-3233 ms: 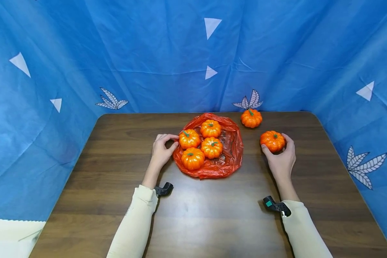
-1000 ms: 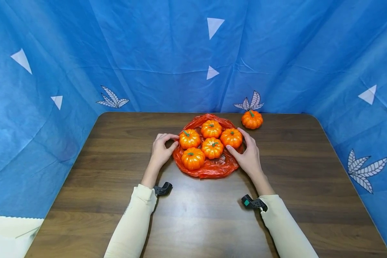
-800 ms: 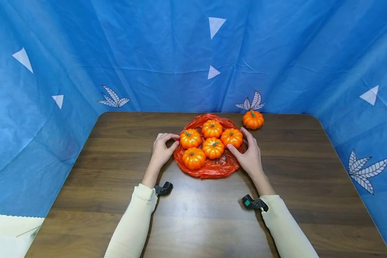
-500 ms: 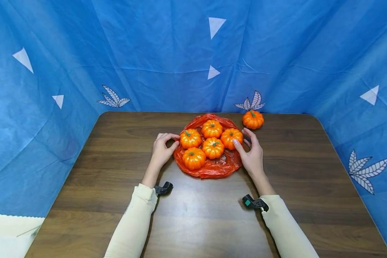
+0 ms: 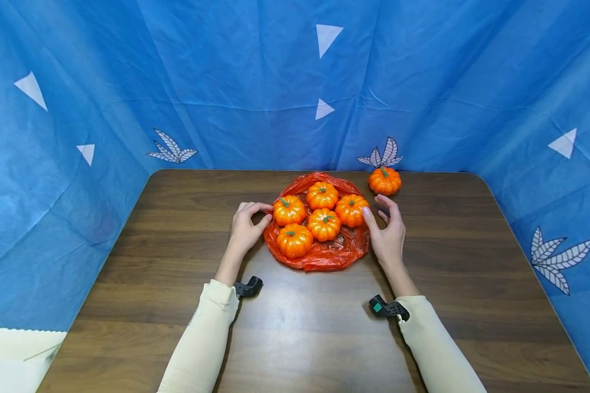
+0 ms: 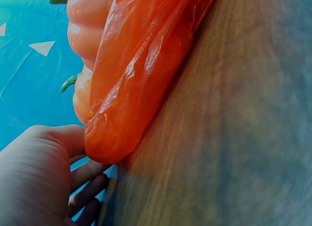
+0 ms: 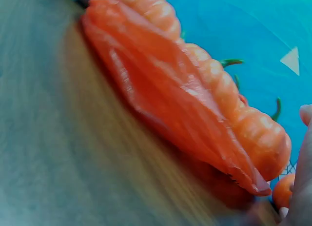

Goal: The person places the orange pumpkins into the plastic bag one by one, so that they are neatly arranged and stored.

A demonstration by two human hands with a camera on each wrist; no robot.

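A red plastic bag (image 5: 334, 261) lies spread on the table with several small orange pumpkins (image 5: 295, 241) inside its rolled rim. At its left side my left hand (image 5: 246, 229) pinches the bag's rim between thumb and fingers. In the left wrist view the thumb of the left hand (image 6: 39, 172) lies at the bag edge (image 6: 112, 138). Just right of the rightmost pumpkin in the bag (image 5: 351, 210), my right hand (image 5: 387, 234) is apart from it, fingers loosely spread and holding nothing. The right wrist view shows only part of the right hand (image 7: 303, 172).
One more pumpkin (image 5: 384, 180) sits on the table near the back edge, beyond the right hand's fingertips. Brown wooden table (image 5: 295, 338) surrounds the bag. A blue cloth (image 5: 255, 71) hangs behind and along both sides.
My right hand has carried a pumpkin from the right of the table into the bag, let go of it and drawn slightly right. The left hand has stayed at the rim.
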